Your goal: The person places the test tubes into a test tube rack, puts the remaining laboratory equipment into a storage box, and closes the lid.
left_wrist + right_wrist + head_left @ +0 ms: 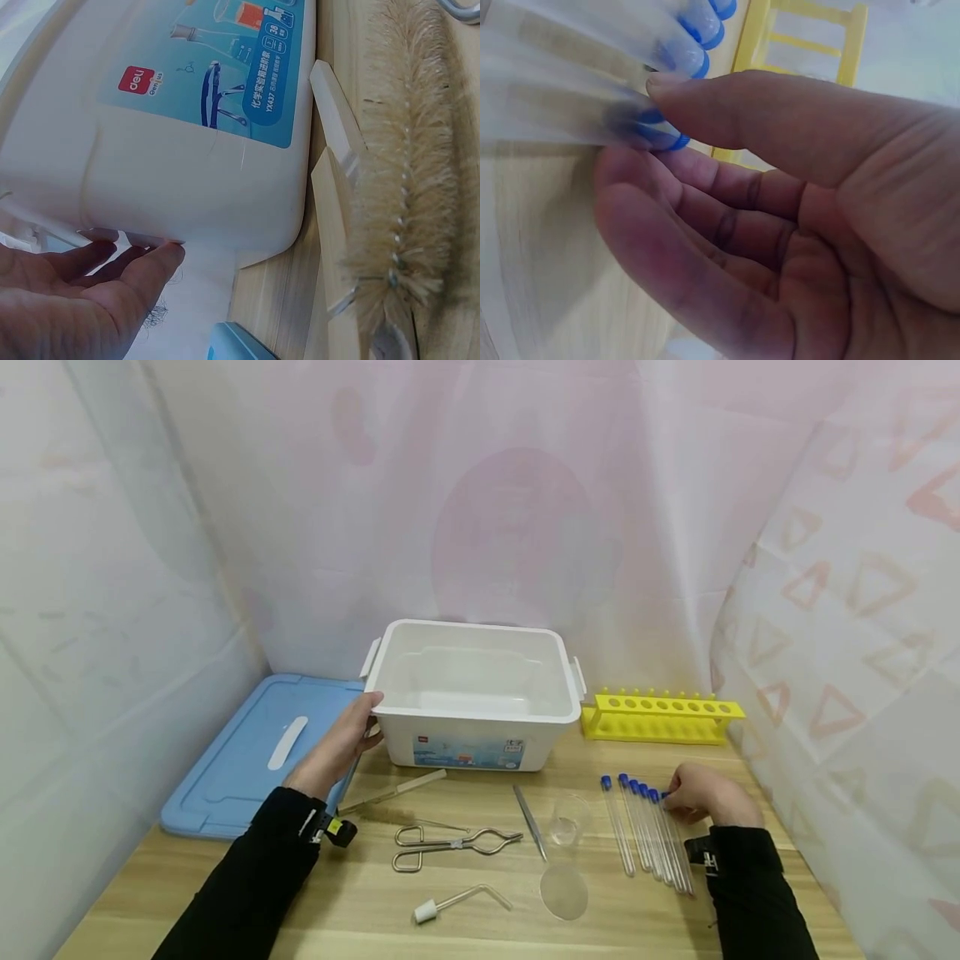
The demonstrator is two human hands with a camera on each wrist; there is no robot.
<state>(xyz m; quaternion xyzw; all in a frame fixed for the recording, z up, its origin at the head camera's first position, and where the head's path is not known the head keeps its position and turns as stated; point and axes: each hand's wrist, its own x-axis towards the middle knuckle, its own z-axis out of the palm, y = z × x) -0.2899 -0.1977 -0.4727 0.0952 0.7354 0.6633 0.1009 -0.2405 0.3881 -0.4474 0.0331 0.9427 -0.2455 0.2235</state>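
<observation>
At the front left corner of a white plastic storage box (397, 743) is my left hand (341, 743), gripping it just under the rim with bent fingers. The left wrist view shows the thumb and fingertips against the box's side (202, 187). On the right, my right hand (712, 795) pinches the blue-capped end of the outermost test tube (681, 860) between thumb and fingers. Close up, that blue cap (664, 139) lies between the thumb and a fingertip. Several more capped test tubes (633, 822) lie side by side to its left.
A yellow test tube rack (660, 703) stands behind the tubes. The blue lid (240, 760) lies left of the box. In front are crucible tongs (457, 843), tweezers (531, 822), a clear beaker (566, 827), a round disc (564, 893), a bent glass tube (468, 897) and a bristle brush (409, 150).
</observation>
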